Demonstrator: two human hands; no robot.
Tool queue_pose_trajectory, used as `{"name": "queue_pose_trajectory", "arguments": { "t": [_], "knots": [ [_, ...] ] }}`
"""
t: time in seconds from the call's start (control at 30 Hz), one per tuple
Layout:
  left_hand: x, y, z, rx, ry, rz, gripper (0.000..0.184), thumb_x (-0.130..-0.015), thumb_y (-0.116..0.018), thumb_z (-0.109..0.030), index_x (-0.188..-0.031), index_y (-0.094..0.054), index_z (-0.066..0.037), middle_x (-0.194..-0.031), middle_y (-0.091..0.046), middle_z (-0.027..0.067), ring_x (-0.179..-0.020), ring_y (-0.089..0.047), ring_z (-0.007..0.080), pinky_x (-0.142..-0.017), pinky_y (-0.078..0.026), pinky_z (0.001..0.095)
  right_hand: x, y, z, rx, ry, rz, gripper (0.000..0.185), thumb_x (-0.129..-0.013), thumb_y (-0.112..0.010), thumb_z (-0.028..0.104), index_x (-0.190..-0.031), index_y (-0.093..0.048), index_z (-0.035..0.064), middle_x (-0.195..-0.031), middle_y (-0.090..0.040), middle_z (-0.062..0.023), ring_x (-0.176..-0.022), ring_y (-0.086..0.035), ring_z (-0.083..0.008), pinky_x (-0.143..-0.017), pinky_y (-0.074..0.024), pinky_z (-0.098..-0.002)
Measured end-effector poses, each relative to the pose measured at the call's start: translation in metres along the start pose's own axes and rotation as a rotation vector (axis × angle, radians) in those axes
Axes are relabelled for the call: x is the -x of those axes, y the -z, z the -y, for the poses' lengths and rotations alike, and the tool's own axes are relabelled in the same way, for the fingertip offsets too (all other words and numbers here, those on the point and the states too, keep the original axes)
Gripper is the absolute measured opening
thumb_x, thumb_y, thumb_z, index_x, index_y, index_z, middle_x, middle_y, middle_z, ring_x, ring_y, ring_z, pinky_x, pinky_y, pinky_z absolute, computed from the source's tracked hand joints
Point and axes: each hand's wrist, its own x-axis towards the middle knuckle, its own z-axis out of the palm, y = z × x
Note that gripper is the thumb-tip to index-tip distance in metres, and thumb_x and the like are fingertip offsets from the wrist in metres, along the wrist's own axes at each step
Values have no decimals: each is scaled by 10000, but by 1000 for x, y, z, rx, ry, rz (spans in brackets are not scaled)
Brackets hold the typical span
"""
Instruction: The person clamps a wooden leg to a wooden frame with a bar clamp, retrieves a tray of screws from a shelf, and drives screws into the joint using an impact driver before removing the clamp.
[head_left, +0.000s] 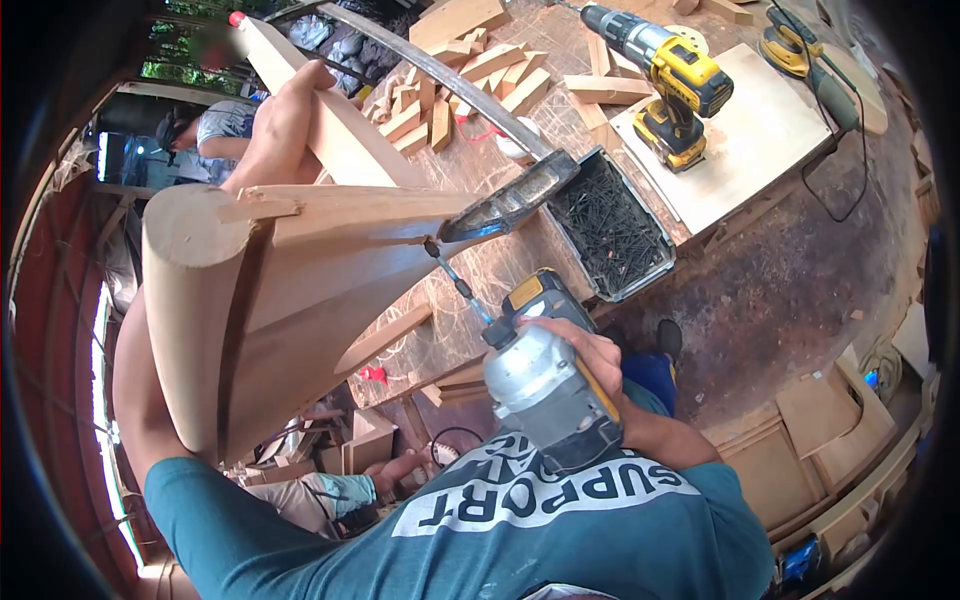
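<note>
The right hand (585,352) is closed around the handle of a silver, black and yellow power driver (545,385), with its battery showing just beyond the fingers. From the driver, a thin metal bit (462,288) points to the lower edge of a large pale wooden workpiece (330,270), and its dark tip is at this edge, near a small splintered place. The left hand (290,110) is folded over a long, pale, straight wooden beam (350,135); how tightly it grips, I cannot tell. The workpiece lies between the left arm and the driver, with its rounded end (195,228) toward the left side of the view. Close by the bit, the dark metal head (510,198) of a clamp with a long grey bar (440,72) sits against the workpiece, so on this side the room is narrow. Just beyond this head, a rectangular metal tray (668,268) full of dark screws stands along the edge of the worn wooden table (540,250). Farther, a yellow and black cordless drill (685,85) stands upright on a flat pale board (765,125), well apart from the hands. More open room is over the brown stained floor (745,300), to the right of the driver.
</note>
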Motion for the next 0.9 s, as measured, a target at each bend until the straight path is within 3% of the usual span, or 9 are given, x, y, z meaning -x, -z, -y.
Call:
{"name": "queue_pose_trajectory", "arguments": {
  "t": [0.17, 0.27, 0.3, 0.9],
  "knots": [
    [9, -8, -3, -31, -24, -46, 390, -880, -620, -198, -1121, -490, 81, -939, -636, 246, -809, -687, 324, -727, -612, 477, 4, 5, -9, -38, -45, 63, 653, -732, -889, 163, -1252, -597, -103, -1067, -727, -217, -892, -756, -299, -778, -607, -371],
    [16, -15, -5, -31, -22, -121, 388, -874, -613, -202, -1109, -491, 82, -930, -641, 250, -786, -686, 325, -706, -612, 477, 1, 5, -7, -46, -37, 73, 575, -793, -787, 171, -1269, -608, -99, -1071, -721, -222, -863, -735, -342, -759, -587, -417],
    [11, -11, -2, -58, 5, -99, 481, -869, -633, -279, -1198, -536, 59, -995, -652, 194, -826, -686, 274, -695, -598, 453, 2, 3, -7, -61, -62, 72, 559, -799, -783, 163, -1265, -612, -93, -1048, -722, -217, -844, -731, -335, -744, -582, -424],
    [24, -16, -3, -70, 9, -180, 492, -872, -641, -305, -1186, -584, 70, -1025, -663, 193, -853, -685, 254, -735, -590, 389, 2, 6, -8, -88, -73, 92, 516, -759, -796, 131, -1215, -642, -54, -1026, -738, -182, -793, -729, -303, -679, -554, -380]
  ]
}}
